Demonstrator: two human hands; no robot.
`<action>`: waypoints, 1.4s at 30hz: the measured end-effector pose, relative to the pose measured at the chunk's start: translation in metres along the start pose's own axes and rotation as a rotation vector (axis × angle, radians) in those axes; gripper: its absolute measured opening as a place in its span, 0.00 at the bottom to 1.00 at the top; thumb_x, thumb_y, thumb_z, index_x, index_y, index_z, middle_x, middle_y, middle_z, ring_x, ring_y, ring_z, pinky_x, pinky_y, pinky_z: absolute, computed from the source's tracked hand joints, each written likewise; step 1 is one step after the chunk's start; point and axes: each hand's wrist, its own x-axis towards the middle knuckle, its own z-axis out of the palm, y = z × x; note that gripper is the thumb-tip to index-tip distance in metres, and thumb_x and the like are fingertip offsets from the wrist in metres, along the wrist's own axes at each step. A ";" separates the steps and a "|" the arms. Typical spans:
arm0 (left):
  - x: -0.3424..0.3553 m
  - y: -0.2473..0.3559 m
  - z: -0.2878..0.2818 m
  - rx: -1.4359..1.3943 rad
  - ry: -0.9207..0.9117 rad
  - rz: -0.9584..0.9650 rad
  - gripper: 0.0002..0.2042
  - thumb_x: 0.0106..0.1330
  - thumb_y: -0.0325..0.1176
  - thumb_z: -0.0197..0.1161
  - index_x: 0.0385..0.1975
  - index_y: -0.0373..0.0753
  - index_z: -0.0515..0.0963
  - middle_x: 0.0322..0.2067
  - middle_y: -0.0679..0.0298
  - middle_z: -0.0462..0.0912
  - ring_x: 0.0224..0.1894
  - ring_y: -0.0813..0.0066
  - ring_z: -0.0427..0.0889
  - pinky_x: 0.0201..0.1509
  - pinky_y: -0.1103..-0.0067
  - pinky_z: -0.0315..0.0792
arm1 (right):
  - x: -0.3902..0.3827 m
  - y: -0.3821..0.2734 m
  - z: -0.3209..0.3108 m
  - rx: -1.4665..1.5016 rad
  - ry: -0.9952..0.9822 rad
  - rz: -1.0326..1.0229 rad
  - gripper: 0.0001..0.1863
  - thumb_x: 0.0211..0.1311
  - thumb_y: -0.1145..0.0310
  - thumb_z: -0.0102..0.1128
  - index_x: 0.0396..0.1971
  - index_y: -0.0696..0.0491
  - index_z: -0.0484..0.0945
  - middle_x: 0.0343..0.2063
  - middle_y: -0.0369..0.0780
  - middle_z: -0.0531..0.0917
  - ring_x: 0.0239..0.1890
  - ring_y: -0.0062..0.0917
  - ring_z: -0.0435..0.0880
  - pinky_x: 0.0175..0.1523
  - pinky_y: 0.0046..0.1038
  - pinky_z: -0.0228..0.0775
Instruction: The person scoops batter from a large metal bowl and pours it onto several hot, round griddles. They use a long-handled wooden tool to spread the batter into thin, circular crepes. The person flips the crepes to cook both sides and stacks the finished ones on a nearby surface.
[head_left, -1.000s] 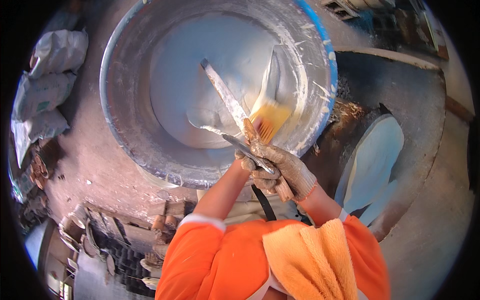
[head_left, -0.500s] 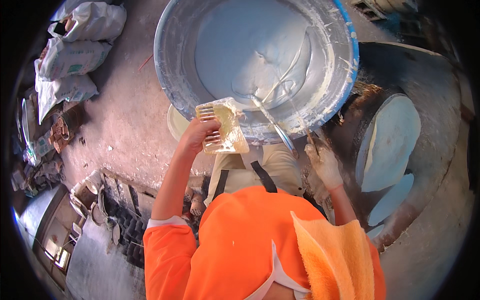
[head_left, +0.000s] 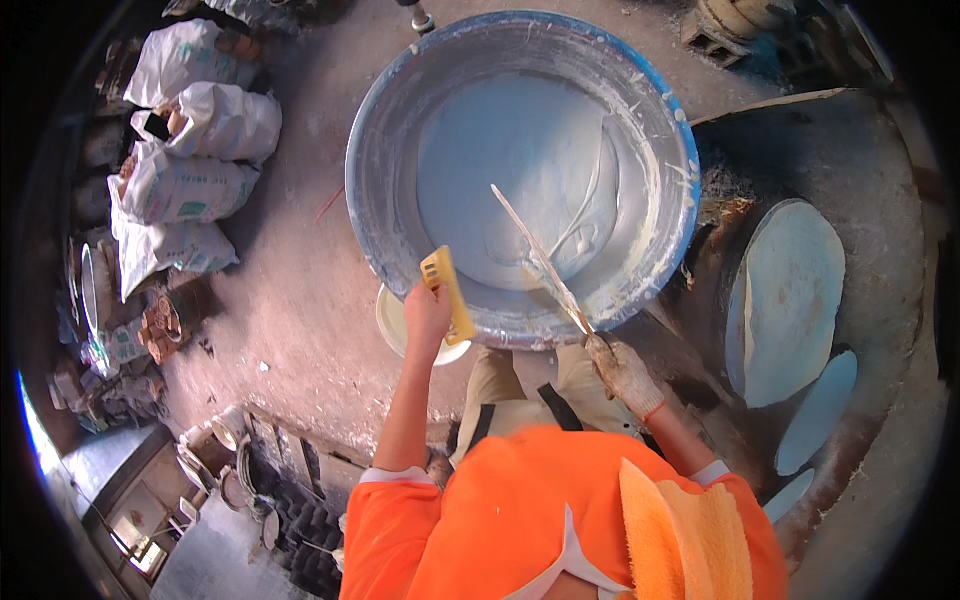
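My bare left hand (head_left: 428, 312) is closed on a yellow plastic scraper (head_left: 455, 300) with slots along one side, seen nearly edge-on at the tub's near-left rim. My right hand (head_left: 622, 374), in a soiled knit glove, is closed on the near end of a long, thin, whitish stick-like tool (head_left: 545, 262). The tool slants up and left over the large round tub (head_left: 385, 160), its far end above a pale, thick liquid (head_left: 500, 150). Dried splashes coat the tub's inner wall. A curved ridge marks the liquid's right side.
A pale round container (head_left: 392, 325) stands under my left forearm, partly hidden by the tub. White sacks (head_left: 190, 185) are piled at the left. To the right lie large oval, pale-topped pieces (head_left: 795, 300). Concrete floor (head_left: 300, 310) shows left of the tub; blocks (head_left: 715, 40) stand far right.
The scraper has turned from broad face to nearly edge-on. My right hand has moved left, and the long tool now points across the tub. The whole view has shifted.
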 end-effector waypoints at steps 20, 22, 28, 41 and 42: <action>0.363 0.167 0.097 0.303 -0.126 0.765 0.08 0.57 0.31 0.52 0.30 0.35 0.77 0.27 0.47 0.78 0.30 0.53 0.77 0.37 0.67 0.71 | 0.042 -0.023 -0.068 0.246 -0.189 0.238 0.24 0.62 0.50 0.41 0.44 0.55 0.71 0.17 0.39 0.72 0.18 0.25 0.73 0.25 0.25 0.64; 0.354 0.193 0.145 0.264 -0.426 0.720 0.06 0.55 0.29 0.53 0.29 0.38 0.77 0.27 0.52 0.79 0.30 0.59 0.78 0.36 0.69 0.71 | 0.047 -0.015 -0.074 0.229 -0.206 0.199 0.23 0.62 0.51 0.41 0.44 0.55 0.71 0.18 0.39 0.73 0.19 0.26 0.74 0.25 0.26 0.65; 0.172 0.215 0.243 0.515 -0.668 1.233 0.03 0.45 0.25 0.57 0.18 0.40 0.78 0.22 0.59 0.80 0.29 0.62 0.80 0.31 0.70 0.74 | 0.034 -0.015 -0.055 0.076 -0.171 0.105 0.21 0.62 0.53 0.42 0.43 0.55 0.71 0.21 0.40 0.74 0.22 0.28 0.75 0.28 0.27 0.66; 0.269 -0.033 0.027 0.285 0.206 0.425 0.14 0.59 0.38 0.54 0.27 0.29 0.75 0.24 0.44 0.76 0.30 0.45 0.76 0.34 0.64 0.69 | 0.046 -0.002 -0.022 -0.278 -0.250 -0.241 0.19 0.63 0.56 0.42 0.43 0.55 0.70 0.32 0.48 0.77 0.32 0.38 0.79 0.36 0.33 0.68; 0.284 -0.033 0.046 0.267 0.212 0.446 0.14 0.59 0.37 0.53 0.28 0.28 0.75 0.26 0.43 0.76 0.32 0.44 0.76 0.35 0.63 0.69 | 0.047 0.003 -0.026 -0.263 -0.250 -0.206 0.19 0.63 0.56 0.42 0.43 0.55 0.70 0.31 0.48 0.77 0.31 0.37 0.79 0.35 0.33 0.68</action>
